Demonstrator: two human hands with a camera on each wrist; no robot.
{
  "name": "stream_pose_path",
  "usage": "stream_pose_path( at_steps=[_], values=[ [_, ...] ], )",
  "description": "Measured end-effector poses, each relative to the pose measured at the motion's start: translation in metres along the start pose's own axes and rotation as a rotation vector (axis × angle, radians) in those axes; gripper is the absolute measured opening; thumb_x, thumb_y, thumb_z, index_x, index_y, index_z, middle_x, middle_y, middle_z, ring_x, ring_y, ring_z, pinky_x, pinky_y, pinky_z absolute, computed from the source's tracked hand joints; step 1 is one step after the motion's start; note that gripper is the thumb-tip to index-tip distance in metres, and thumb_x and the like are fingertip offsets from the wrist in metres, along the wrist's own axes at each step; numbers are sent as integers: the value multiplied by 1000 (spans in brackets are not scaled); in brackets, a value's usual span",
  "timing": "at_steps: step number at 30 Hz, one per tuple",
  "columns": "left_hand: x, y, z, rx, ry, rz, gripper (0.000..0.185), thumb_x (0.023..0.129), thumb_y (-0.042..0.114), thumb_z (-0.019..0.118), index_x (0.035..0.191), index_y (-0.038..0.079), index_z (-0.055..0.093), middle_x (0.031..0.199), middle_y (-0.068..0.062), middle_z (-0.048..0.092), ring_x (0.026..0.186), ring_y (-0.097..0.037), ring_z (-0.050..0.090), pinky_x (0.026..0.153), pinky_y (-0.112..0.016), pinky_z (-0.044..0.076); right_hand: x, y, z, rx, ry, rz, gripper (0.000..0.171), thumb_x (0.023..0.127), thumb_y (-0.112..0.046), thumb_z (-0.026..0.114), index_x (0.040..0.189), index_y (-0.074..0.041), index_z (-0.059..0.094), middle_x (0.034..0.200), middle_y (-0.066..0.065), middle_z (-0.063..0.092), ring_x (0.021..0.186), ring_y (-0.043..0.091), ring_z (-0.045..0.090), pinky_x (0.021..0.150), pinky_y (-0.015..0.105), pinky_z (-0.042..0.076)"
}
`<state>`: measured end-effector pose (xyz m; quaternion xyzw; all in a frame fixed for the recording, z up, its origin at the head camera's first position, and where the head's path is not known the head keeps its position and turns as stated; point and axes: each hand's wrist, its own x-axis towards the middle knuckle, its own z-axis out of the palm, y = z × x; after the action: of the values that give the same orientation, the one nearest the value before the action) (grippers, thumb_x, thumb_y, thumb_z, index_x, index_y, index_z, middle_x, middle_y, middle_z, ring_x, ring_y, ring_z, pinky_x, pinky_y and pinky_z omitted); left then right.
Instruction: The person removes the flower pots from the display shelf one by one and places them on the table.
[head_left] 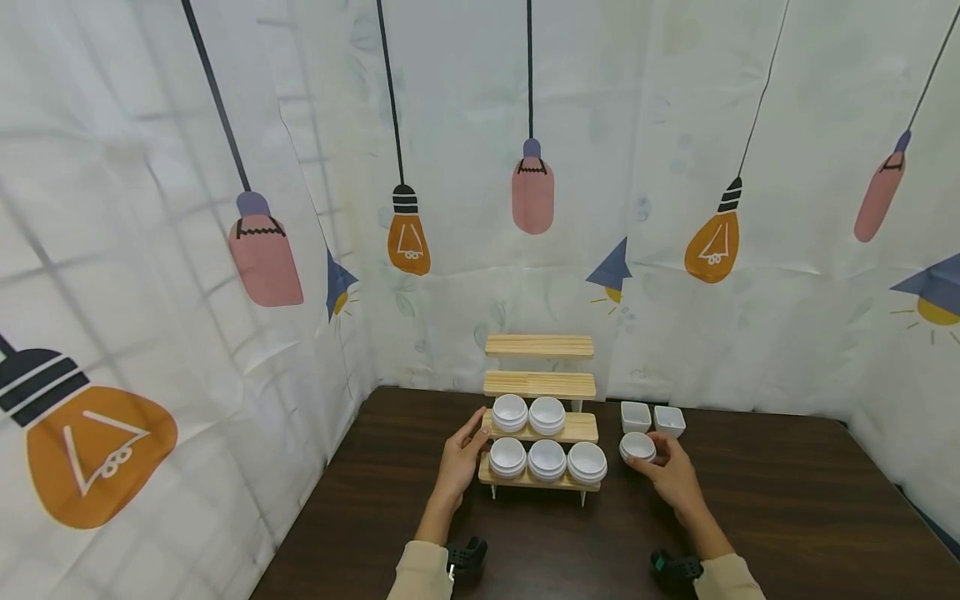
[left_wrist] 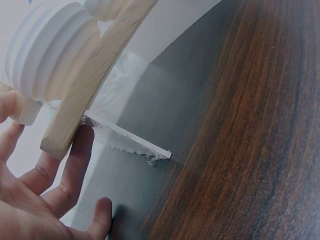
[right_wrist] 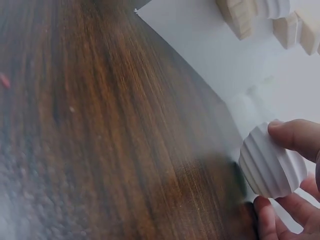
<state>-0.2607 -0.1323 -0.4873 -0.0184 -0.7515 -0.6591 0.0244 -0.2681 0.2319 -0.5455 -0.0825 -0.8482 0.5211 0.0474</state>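
A tiered wooden display stand (head_left: 579, 427) holds several small round white ribbed bowls (head_left: 547, 457) on its two lower shelves. My left hand (head_left: 459, 461) holds the stand at its left side. In the left wrist view, the fingers (left_wrist: 80, 150) lie around the end of a wooden shelf (left_wrist: 92, 75), close to a ribbed bowl (left_wrist: 55, 55). To the right of the stand, my right hand (head_left: 673, 477) pinches another round white bowl (head_left: 637, 447). Its thumb (right_wrist: 295, 135) presses the bowl's side in the right wrist view, with fingers on the opposite side.
Two square white bowls (head_left: 635, 417) stand on the dark wooden table (head_left: 772, 500), just beyond the right hand. The stand's two upper shelves (head_left: 539, 384) hold nothing. A printed curtain (head_left: 465, 308) hangs behind the table and along its left side.
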Motion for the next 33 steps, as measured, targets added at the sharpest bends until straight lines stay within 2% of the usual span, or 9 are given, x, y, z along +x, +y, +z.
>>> stream_pose_path(
  at_steps=[7, 16, 24, 29, 33],
  values=[
    [0, 1, 1, -10, 7, -6, 47, 105, 22, 59, 152, 16, 52, 108, -22, 66, 103, -36, 66, 79, -31, 49, 6, 3, 1, -14, 16, -3, 65, 89, -25, 82, 139, 0, 48, 137, 27, 55, 106, 27, 58, 75, 25, 46],
    [0, 2, 1, 5, 6, -4, 47, 105, 22, 59, 152, 16, 52, 100, -12, 67, 96, -24, 67, 84, -40, 51, 10, 5, -1, -21, 1, -3, 64, 90, -24, 79, 139, 2, 47, 139, 29, 54, 108, 30, 58, 74, 25, 46],
    [0, 2, 1, 7, 9, -2, 48, 105, 22, 59, 152, 14, 51, 102, -12, 68, 96, -24, 66, 79, -31, 49, 13, 3, -2, -4, -8, 0, 65, 90, -23, 78, 141, 2, 46, 138, 32, 54, 108, 33, 60, 74, 25, 47],
    [0, 2, 1, 10, 7, 3, 48, 105, 22, 59, 152, 15, 51, 110, -14, 68, 98, -26, 66, 82, -35, 50, 14, 3, -1, -7, -9, 4, 66, 91, -24, 78, 142, 1, 45, 138, 32, 55, 107, 30, 60, 73, 24, 47],
    [0, 2, 1, 11, 3, 6, 49, 106, 22, 58, 153, 13, 50, 108, -14, 68, 98, -25, 66, 82, -36, 50, 15, 3, -1, -10, -3, 11, 65, 91, -24, 79, 142, 0, 46, 138, 30, 56, 105, 28, 60, 74, 24, 47]
  ],
)
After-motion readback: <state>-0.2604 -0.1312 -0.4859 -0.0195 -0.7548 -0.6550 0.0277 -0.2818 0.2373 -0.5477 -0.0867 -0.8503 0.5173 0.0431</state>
